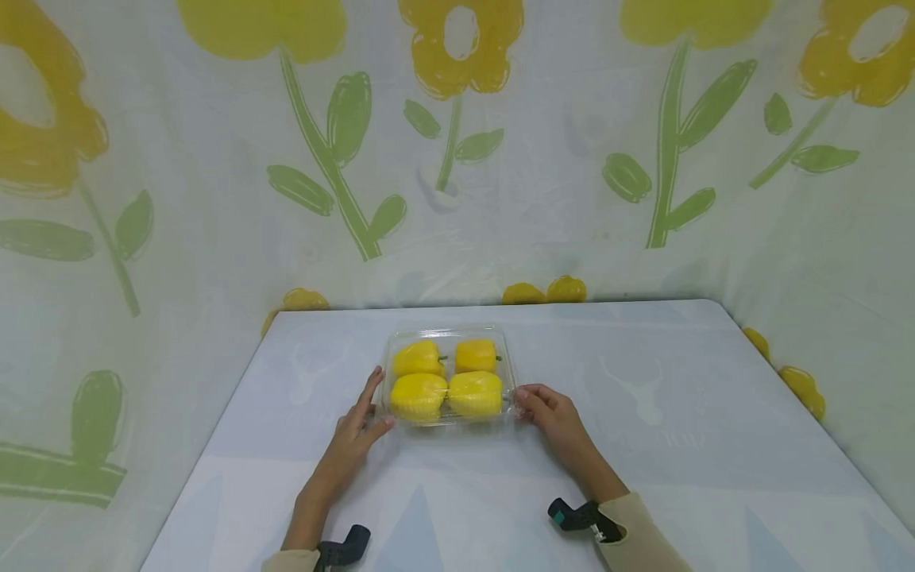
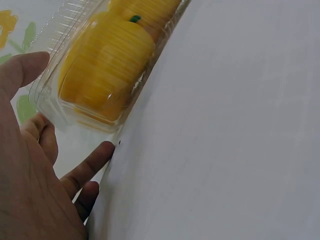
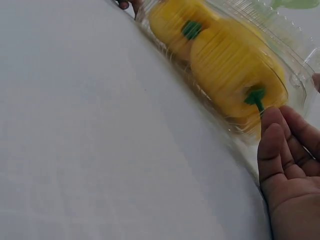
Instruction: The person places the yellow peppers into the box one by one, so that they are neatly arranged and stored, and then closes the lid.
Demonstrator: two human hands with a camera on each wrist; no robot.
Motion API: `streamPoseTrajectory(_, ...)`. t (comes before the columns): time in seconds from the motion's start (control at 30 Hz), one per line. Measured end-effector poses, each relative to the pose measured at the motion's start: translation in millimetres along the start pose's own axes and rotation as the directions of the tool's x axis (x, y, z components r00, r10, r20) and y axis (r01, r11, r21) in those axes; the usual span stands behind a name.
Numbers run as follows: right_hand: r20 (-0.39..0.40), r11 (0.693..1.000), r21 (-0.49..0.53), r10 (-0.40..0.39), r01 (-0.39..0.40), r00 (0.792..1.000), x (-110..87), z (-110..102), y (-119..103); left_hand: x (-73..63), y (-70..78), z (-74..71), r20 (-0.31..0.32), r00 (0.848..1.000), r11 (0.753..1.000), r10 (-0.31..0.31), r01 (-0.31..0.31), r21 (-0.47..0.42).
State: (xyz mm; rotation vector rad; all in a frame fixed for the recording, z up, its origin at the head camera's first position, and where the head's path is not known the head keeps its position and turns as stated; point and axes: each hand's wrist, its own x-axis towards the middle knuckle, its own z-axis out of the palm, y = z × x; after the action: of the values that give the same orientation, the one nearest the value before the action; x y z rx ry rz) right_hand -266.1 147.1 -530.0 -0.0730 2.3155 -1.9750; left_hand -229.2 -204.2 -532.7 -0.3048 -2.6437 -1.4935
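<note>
A clear plastic clamshell box [image 1: 446, 423] with several yellow bell peppers [image 1: 475, 394] lies on the table. To its left is my left hand [image 1: 350, 433], fingers spread, one fingertip beside the box's side and another near its front corner. At the right front corner, my right hand [image 1: 554, 417] pinches the edge with curled fingers. The left wrist view has a pepper [image 2: 117, 60] behind the ridged plastic, with the left hand [image 2: 25, 175] around that end. Green stems show in the right wrist view, where the right hand's fingertips [image 3: 272, 137] meet the box's end.
The white table [image 1: 643, 477] bears a pale printed pattern. Behind it hangs a cloth backdrop [image 1: 543, 199] with yellow flowers and green leaves, also along both sides. Black wrist cameras are strapped on both arms, below beige sleeves [image 1: 639, 536].
</note>
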Motion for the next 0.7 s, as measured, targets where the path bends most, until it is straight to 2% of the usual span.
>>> streamPoseTrajectory(0.23,0.041,1.000,-0.009,-0.004,0.004,0.999,-10.2,1.3,-3.7,0.7,-1.8,1.2,-0.001,1.000,1.000,0.012,-0.012,0.003)
streamPoseTrajectory(0.5,0.086,1.000,0.018,-0.010,0.009,0.996,-10.9,3.9,-5.6,1.2,-3.9,-1.2,0.004,1.000,1.000,0.019,-0.019,0.001)
streamPoseTrajectory(0.7,0.068,0.999,0.032,0.014,-0.017,0.998,-10.9,2.1,-4.9,1.6,-4.0,-0.5,0.005,1.000,1.000,0.015,-0.015,0.003)
